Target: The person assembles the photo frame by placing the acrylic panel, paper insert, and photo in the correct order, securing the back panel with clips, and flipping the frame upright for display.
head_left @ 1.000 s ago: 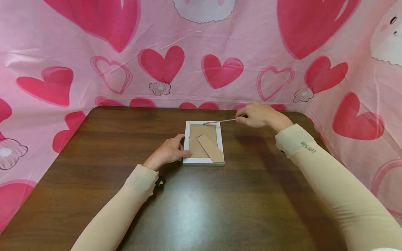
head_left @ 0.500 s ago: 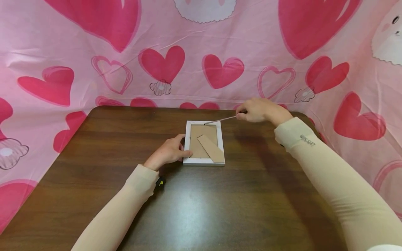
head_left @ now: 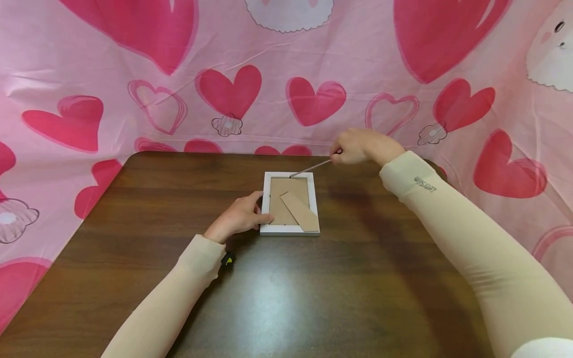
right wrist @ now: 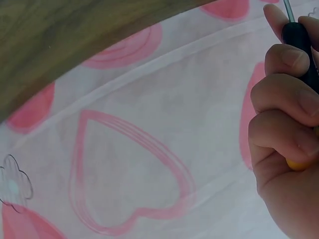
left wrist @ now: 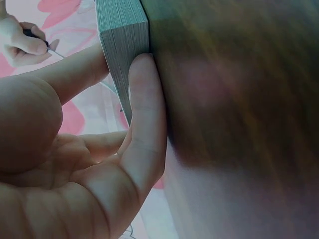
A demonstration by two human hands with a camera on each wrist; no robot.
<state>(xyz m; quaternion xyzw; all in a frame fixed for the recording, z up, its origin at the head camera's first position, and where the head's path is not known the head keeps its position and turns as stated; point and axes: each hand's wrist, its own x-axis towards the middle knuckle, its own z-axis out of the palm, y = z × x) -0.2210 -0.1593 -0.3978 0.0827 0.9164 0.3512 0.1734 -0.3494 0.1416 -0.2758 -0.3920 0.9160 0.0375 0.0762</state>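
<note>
Currently the white picture frame [head_left: 282, 229] lies back-up on the brown table [head_left: 215, 308]. Left hand [head_left: 240, 214] grips its left edge by the near corner, thumb on top. Right hand [head_left: 355, 146] is curled round the screwdriver [head_left: 312, 168]; shaft slants down, tip at the far rim's inner edge. Cardboard stand [head_left: 301, 213] sits diagonally over the backing board [head_left: 291, 185].

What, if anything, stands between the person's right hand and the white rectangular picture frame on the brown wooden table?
Nothing visible does. Only the thin black-handled metal tool in the right hand spans the gap, its tip at the far edge of the frame. The left hand holds the frame's left side, outside that line.
</note>
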